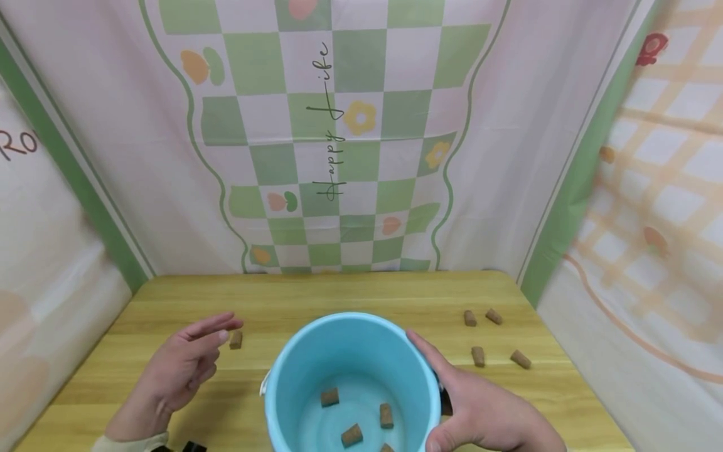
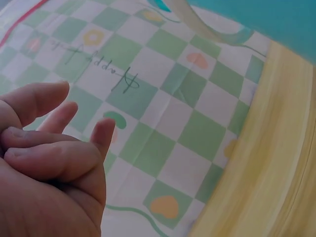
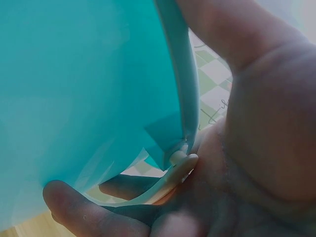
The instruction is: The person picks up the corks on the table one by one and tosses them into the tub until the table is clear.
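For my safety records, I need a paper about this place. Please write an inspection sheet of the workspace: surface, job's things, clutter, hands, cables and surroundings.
Surface: wood-grain table, front edge out of view.
Job's things: light-blue bucket, four cork-like pieces visible inside; four loose pieces to its right, one lone piece to its left.
Clutter: nothing seen.
Hands: left hand near the lone piece, apparently holding nothing; right hand grips the bucket's right side.
Cables: nothing seen.
Surroundings: checked cloth behind, cloth panels at both sides.
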{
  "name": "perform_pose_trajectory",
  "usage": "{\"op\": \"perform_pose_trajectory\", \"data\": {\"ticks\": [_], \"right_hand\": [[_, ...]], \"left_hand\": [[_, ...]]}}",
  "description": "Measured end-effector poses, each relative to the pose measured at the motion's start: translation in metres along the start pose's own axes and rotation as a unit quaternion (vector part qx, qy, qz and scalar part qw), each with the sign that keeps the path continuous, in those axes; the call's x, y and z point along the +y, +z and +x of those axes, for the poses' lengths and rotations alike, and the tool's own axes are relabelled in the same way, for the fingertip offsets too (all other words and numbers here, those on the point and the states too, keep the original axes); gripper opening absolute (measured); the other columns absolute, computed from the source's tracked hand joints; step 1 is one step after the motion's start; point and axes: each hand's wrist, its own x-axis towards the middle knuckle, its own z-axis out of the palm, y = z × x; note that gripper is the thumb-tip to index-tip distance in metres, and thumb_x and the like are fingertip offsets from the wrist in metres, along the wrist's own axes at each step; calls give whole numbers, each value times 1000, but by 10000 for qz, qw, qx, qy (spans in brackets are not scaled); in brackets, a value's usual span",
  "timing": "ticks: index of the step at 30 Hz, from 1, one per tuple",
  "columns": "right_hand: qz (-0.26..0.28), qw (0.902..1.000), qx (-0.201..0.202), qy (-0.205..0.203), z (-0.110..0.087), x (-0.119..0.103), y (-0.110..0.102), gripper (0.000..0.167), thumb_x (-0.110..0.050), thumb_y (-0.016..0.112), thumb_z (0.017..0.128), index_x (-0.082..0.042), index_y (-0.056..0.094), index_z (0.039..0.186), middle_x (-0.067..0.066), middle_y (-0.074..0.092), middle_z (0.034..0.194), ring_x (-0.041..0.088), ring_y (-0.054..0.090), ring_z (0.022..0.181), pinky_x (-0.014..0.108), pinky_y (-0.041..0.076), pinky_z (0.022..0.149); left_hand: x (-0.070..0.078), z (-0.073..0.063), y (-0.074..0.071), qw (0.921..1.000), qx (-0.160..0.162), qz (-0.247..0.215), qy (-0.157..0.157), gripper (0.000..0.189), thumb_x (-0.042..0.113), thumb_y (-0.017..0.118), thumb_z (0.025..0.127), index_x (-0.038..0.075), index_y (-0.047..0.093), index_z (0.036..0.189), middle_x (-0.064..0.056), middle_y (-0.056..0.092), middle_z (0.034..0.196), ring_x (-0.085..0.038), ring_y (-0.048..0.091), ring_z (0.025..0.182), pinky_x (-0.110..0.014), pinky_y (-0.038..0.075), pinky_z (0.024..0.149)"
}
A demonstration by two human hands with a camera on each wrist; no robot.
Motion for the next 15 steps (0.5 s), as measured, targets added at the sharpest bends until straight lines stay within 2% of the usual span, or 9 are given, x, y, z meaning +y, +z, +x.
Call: {"op": "perform_pose_trajectory", "data": {"ticks": [6,12,15], "right_hand": [[-10,10000,4,15,0,-1,0,124,-26,88,79,-37,-6,159,17,36,153,37,52,124,38,48,96],[-8,10000,30,93,0,-3,1,124,-24,89,78,-38,-4,159,16,36,153,36,53,123,37,48,96],[-91,9999,77,66,0,-3,1,125,-24,89,77,-37,-4,159,16,37,152,37,53,122,37,48,96]], "left_hand": [[-7,8,-9,9989,450,25,-140,30,9,60,101,28,69,123,-1,64,125,1,35,46,-14,32,41],[-18,16,-21,9952,762,-346,-510,28,13,62,100,31,68,120,2,62,126,1,34,46,-14,32,40],[-24,20,-26,9934,876,-409,-614,31,16,64,100,29,64,128,5,62,125,1,34,46,-14,31,40]]}}
